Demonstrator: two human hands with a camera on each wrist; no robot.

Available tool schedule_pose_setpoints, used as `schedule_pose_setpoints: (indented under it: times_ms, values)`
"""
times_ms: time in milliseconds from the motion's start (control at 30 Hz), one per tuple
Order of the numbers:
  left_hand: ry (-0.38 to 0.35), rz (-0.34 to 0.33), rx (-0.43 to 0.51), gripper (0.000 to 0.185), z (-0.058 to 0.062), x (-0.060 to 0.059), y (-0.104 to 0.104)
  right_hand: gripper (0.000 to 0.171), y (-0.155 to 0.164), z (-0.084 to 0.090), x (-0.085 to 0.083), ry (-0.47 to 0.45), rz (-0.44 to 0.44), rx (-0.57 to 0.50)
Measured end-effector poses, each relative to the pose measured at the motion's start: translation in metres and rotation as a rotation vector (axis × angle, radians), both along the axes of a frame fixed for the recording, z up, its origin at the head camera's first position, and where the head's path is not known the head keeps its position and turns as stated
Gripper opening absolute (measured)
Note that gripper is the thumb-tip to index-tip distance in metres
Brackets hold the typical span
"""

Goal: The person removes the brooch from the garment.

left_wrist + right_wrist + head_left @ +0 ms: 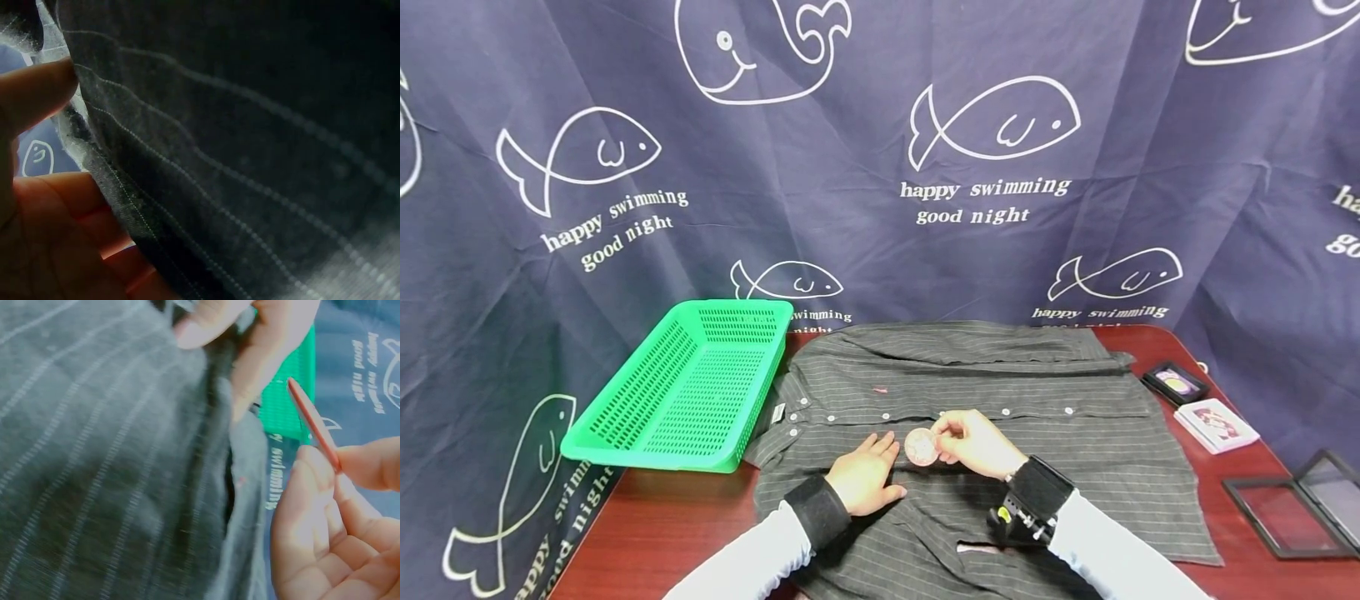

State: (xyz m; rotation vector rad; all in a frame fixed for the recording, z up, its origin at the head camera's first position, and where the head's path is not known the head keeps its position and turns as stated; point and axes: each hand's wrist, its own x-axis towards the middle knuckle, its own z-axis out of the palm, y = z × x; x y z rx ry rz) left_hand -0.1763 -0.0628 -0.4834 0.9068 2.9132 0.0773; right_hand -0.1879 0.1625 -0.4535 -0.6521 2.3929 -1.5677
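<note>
A dark grey pinstriped button shirt (1045,450) is spread over the table, its collar to the left. My right hand (976,442) pinches a large, thin, copper-coloured coin (921,447) between thumb and fingers, just over the shirt's front. In the right wrist view the coin (312,422) appears nearly edge-on. My left hand (863,477) rests on the shirt left of the coin, fingers extended over the cloth. In the left wrist view, dark striped cloth (206,144) fills most of the picture and partly hides the fingers (62,194).
A green plastic basket (736,457) stands at the left. On the right lie a black case (1176,382) with a round yellow item, a white stack with a printed picture (1216,425), and an opened black-framed holder (1292,550). A blue fish-print curtain (880,233) hangs behind the red-brown table (677,517).
</note>
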Motion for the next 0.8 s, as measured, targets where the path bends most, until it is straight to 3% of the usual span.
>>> schedule_pose_setpoints:
  times_ms: [400,800]
  values:
    - [-0.015,0.014,0.001,0.069,-0.002,-0.002,0.000,0.012,0.010,0.013,-0.007,0.113,-0.115,-0.092]
    - [-0.009,0.011,0.003,0.068,0.005,0.001,0.001,0.011,0.008,0.030,-0.009,0.223,-0.217,-0.172]
